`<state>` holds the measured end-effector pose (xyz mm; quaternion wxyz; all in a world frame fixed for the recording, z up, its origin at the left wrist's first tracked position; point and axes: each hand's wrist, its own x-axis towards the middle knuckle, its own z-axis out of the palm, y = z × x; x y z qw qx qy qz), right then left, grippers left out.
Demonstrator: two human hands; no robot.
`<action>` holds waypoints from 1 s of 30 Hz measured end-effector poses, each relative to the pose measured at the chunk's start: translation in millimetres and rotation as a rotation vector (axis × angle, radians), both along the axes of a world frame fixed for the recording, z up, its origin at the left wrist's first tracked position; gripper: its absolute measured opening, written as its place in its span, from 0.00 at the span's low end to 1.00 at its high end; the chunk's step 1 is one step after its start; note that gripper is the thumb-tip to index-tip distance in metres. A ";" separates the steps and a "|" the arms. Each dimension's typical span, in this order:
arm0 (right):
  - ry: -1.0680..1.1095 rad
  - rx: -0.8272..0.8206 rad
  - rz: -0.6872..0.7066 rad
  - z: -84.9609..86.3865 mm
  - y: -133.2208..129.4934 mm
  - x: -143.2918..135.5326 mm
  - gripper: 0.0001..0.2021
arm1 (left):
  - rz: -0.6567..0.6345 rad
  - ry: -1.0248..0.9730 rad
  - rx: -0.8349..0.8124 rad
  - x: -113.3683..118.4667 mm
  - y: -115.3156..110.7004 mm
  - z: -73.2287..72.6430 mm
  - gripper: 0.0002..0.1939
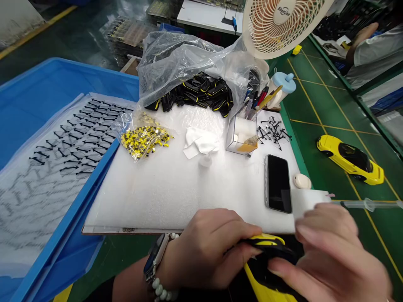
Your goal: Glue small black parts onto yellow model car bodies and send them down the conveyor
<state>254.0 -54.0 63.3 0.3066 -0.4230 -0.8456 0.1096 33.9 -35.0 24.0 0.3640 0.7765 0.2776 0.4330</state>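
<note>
My left hand [217, 247], wearing a watch and beads, pinches a black-and-yellow part [267, 240] between thumb and fingers. Below it shows a yellow toy car body [267, 289], partly hidden by both hands. My right hand [333, 251] is blurred and curled, its thumb against the dark section of the car. A clear syringe-like tube [371, 204] juts out to the right behind that fist; whether the hand holds it cannot be made out. Closest on the white foam-covered table [151, 197] lies a black phone [278, 183], with a white oval case [302, 181] beside it.
A blue bin [63, 251] with rows of small black parts stands left. Yellow-black pieces [141, 138], a white cloth [201, 141], a clear box [242, 135] and bagged black parts [201, 90] sit farther back. Right is another yellow car [349, 159]; a fan [283, 25] stands behind.
</note>
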 end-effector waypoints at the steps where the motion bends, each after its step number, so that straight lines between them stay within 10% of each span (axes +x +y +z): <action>1: -0.002 0.015 0.032 0.7 5.8 -4.4 0.11 | 0.015 0.009 0.021 0.5 -0.1 -1.0 0.09; 14: 0.156 0.002 0.137 -6.2 21.4 -25.1 0.05 | -0.087 -0.021 -0.232 -2.1 3.3 5.1 0.07; 18: 0.162 -0.359 0.081 -15.0 18.2 -19.1 0.25 | -0.031 -0.106 -0.228 -1.1 6.9 -1.5 0.07; 22: 0.344 -0.685 0.093 -25.5 14.0 -23.8 0.14 | -0.041 -0.062 -0.297 -3.3 11.0 -1.6 0.03; 30: 0.373 -0.463 0.158 -33.3 11.5 -26.7 0.15 | -0.069 -0.010 -0.334 -6.8 5.4 4.0 0.04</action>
